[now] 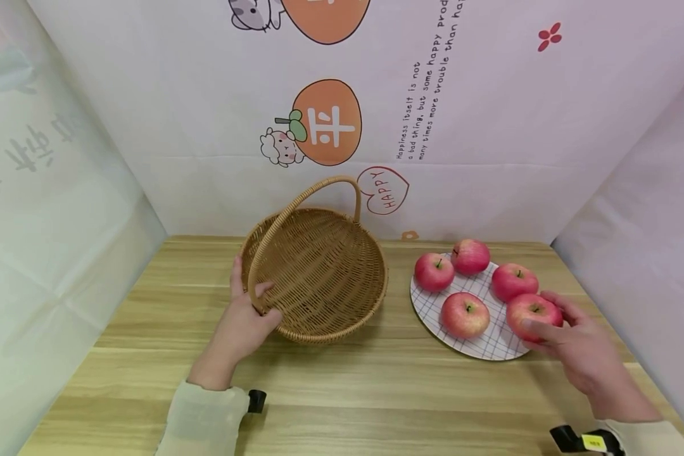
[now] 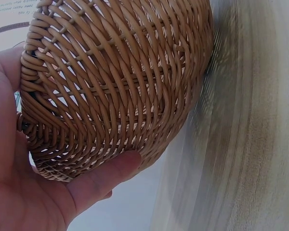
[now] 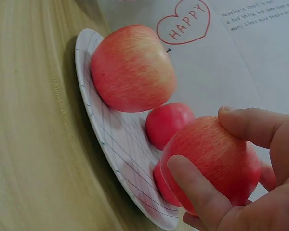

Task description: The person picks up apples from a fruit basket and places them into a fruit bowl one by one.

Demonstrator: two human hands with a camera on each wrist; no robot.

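A round woven wicker basket (image 1: 330, 278) with an arched handle (image 1: 291, 209) sits on the table at the centre left. My left hand (image 1: 247, 326) grips its near-left rim at the foot of the handle. In the left wrist view, a finger (image 2: 108, 180) lies along the outer weave. On the right is a white checked plate (image 1: 481, 348) bearing several red apples. My right hand (image 1: 589, 354) holds the apple (image 1: 531, 315) at the plate's right edge, with thumb and fingers around its sides. Close to it are another apple (image 1: 514, 282) and the near-left one (image 1: 465, 315).
Two more apples, one at the left (image 1: 434, 272) and one at the back (image 1: 470, 256), sit on the plate's far side. The wooden table (image 1: 387, 392) meets a printed white cloth wall (image 1: 479, 190) behind. White cloth also hangs on both sides.
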